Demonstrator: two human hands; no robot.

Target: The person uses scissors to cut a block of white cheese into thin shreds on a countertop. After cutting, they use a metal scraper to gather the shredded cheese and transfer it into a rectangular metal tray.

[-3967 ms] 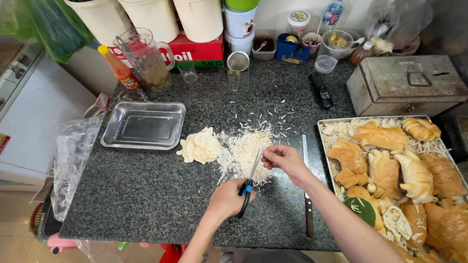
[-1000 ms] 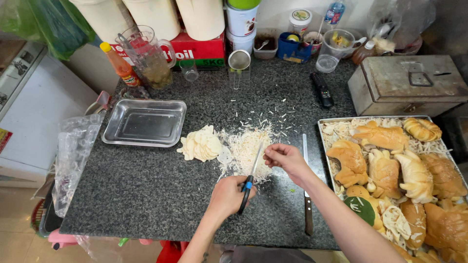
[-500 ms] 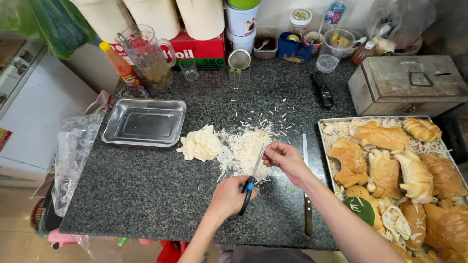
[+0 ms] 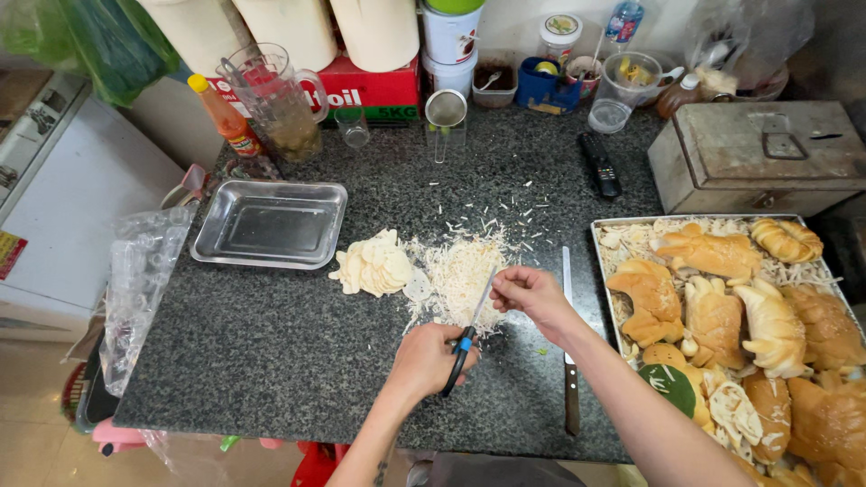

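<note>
Left hand is closing its grip on scissors, long axis tilting up-right, blades pointing toward the right hand, which is pinching a piece I cannot identify.

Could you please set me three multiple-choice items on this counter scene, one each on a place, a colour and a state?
1. Where does the empty metal tray sit relative to the pile of pale slices?
A. To its left
B. To its right
C. On top of it

2. What colour shows on the scissors at the handle?
A. Red
B. Blue
C. Yellow

3. What is the state of the knife on the counter?
A. Held in the right hand
B. Lying untouched
C. Standing in a jar

Answers: 1 A, the tray lies left of the slices. 2 B, a blue part shows where the left hand grips them. 3 B, the knife lies flat beside the right hand, whose fingers pinch something small at the blades.
</note>
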